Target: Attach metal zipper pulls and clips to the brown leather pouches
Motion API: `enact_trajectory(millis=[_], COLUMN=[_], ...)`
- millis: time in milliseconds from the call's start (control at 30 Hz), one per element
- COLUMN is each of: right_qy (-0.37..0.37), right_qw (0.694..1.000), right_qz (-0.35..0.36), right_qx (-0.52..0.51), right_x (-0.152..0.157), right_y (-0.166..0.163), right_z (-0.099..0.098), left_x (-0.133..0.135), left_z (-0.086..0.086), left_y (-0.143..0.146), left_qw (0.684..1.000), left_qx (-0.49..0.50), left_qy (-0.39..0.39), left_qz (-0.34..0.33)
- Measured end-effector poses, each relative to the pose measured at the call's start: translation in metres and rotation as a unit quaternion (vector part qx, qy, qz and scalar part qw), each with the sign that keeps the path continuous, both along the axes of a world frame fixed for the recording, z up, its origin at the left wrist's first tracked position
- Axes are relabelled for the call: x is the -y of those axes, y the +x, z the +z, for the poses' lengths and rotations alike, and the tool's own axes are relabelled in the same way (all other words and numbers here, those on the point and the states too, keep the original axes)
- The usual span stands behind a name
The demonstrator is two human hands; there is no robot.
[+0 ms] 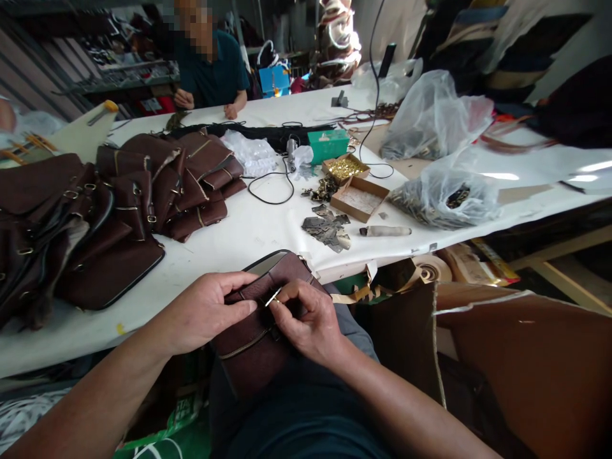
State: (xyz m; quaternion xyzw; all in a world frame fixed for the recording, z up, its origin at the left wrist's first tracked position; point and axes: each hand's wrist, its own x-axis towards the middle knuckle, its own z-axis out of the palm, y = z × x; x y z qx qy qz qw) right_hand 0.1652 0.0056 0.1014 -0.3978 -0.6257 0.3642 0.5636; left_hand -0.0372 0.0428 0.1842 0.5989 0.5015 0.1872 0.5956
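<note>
A dark brown leather bag (pixel 246 360) with a brass zipper rests on my lap and leans against the table's front edge. My left hand (pixel 213 312) grips the bag's upper left side, thumb on the near face and fingers behind it. Between the thumb and fingers of my right hand (pixel 306 319) is a small, shiny gold-coloured metal piece (pixel 273 297), held against the leather. Its exact kind is too small to make out. Part of the bag's right side is hidden behind my right hand.
Many brown leather bags (pixel 119 248) are heaped on the white table (pixel 268 233) at left. Flat metal plates (pixel 327 228), cardboard trays (pixel 358 199), a green box (pixel 328 145) and plastic bags (pixel 444 191) lie farther right. A cardboard carton (pixel 516 344) stands at my right. Another person (pixel 210 70) sits opposite.
</note>
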Motion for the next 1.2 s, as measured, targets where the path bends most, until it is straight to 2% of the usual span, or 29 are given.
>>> enact_trajectory(millis=[167, 367, 467, 700, 833, 1067, 1200], right_qy=[0.007, -0.012, -0.028, -0.087, -0.091, -0.086, -0.071], right_qw=[1.000, 1.000, 0.999, 0.996, 0.996, 0.996, 0.997], right_qz=[0.001, 0.012, 0.011, 0.021, -0.014, -0.038, -0.005], right_qx=[-0.005, 0.008, 0.012, -0.012, 0.010, 0.003, 0.009], right_x=[0.000, 0.002, 0.004, 0.007, 0.010, 0.015, 0.014], right_y=[0.001, 0.005, 0.007, 0.010, 0.008, 0.004, 0.008], right_z=[0.002, 0.006, 0.007, 0.006, 0.010, 0.014, 0.015], left_x=[0.002, 0.007, 0.008, 0.011, 0.014, 0.020, 0.023], left_z=[0.000, 0.007, 0.009, 0.002, -0.001, 0.004, 0.004], left_y=[0.000, 0.006, 0.008, 0.009, 0.011, 0.018, 0.017], left_qw=[0.999, 0.984, 0.979, 0.971, 0.967, 0.932, 0.921], left_qx=[-0.032, -0.113, -0.135, -0.155, -0.157, -0.226, -0.238], left_qy=[0.029, 0.129, 0.136, 0.168, 0.192, 0.277, 0.300], left_qz=[-0.017, -0.045, -0.068, -0.069, -0.064, -0.065, -0.075])
